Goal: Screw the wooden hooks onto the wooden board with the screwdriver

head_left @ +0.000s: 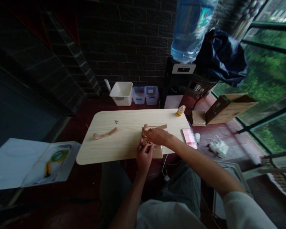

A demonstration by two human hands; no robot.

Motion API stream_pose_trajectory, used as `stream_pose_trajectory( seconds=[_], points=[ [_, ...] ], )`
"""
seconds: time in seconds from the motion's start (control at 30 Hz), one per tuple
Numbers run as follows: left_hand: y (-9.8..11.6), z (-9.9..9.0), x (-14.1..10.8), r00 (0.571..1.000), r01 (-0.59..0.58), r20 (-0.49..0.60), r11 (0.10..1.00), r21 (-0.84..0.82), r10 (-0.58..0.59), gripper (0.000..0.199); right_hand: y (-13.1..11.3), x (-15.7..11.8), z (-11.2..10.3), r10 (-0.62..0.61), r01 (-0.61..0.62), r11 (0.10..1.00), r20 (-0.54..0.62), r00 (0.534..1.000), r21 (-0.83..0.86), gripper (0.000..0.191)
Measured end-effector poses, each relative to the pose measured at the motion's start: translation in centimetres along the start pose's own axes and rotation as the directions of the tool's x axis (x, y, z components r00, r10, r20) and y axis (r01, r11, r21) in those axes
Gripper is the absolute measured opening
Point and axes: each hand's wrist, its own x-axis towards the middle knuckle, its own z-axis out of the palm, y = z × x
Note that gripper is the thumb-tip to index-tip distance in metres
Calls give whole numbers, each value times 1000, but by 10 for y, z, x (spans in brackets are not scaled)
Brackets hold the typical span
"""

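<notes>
The left hand (144, 157) and right hand (157, 136) grip a wooden piece (145, 140) — work seems midway, any joint hidden. A curved wooden part (106, 134) lies apart on the table (126, 119), unattached.

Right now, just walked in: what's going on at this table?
A person has both bare hands together at the near edge of the table. The left hand grips a small wooden piece from the near side; the right hand is over it, hiding its exact grip. A curved wooden strip lies apart to the left, near some small bits. A yellow-based bottle is at the far right corner.
</notes>
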Motion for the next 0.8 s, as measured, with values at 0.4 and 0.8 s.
stream_pose_trajectory(
  seconds=[0.4,0.8],
  points=[
    [-3,0,1,1000,27,15,1000,3,-27,25,7,20,14,-13,18,997,55,998,-77,20],
    [3,-4,1,999,17,36,1000,5,-18,24,-11,15,-1,56,-29,985,151,987,-172,30]
  ],
)
